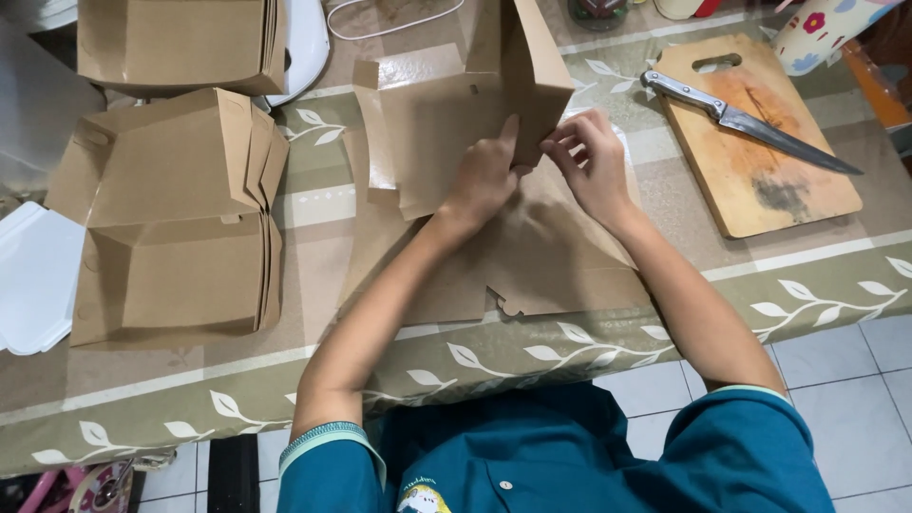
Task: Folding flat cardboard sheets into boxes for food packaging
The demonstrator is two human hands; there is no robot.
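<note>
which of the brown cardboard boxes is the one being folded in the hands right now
The part-folded box at the table's middle, under both hands: left hand, right hand. The nested boxes at left lie untouched.

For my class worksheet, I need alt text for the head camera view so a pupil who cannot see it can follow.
Seen from above, a left hand and a right hand fold a brown cardboard box on a table with a leaf-patterned cloth. Folded boxes are stacked to the left; a knife lies on a cutting board to the right.
</note>
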